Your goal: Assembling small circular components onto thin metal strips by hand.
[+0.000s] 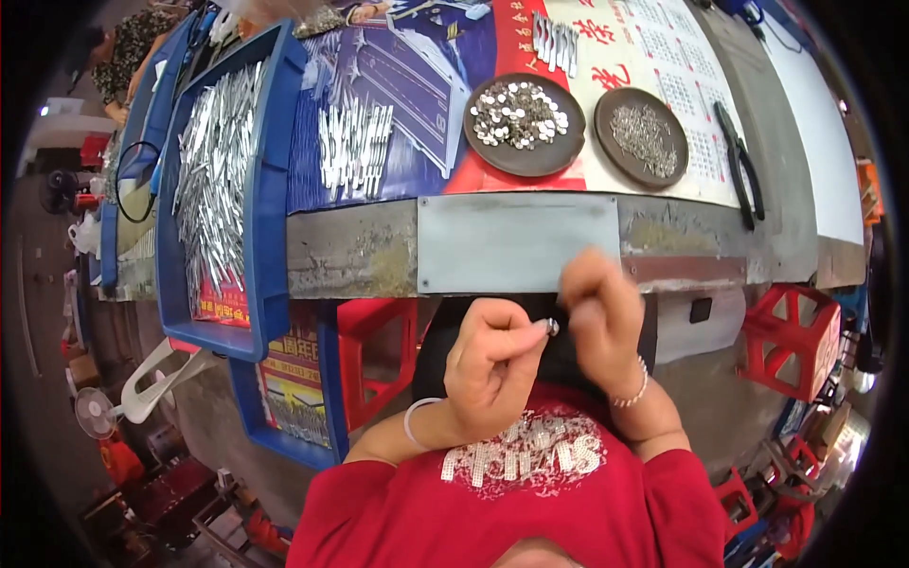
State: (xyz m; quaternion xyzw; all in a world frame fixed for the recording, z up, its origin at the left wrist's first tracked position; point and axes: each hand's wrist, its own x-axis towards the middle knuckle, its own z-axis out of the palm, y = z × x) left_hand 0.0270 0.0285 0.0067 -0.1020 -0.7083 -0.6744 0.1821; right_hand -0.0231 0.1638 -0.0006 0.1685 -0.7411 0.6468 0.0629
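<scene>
My left hand (pixel 494 367) is closed in a pinch in front of the table edge. Between its thumb and forefinger shows a small shiny metal piece (pixel 552 326), too small to name. Close by on the right, my right hand (pixel 604 322) is curled and smeared by motion; whether it holds anything cannot be made out. Beyond the hands, a grey metal plate (pixel 516 241) is fixed to the table's front edge. Behind it stand a brown dish (pixel 492 163) of small round silver discs (pixel 521 114) and another brown dish (pixel 606 133) of tiny metal pins (pixel 646 140).
A blue tray (pixel 273 170) at left holds many slim metal parts (pixel 220 161). More parts lie in a row (pixel 355 147) on the blue poster, others (pixel 556 44) farther back. Black-handled pliers (pixel 740 166) lie at right. Red stools (pixel 791 341) and a lower blue tray (pixel 327 398) flank me.
</scene>
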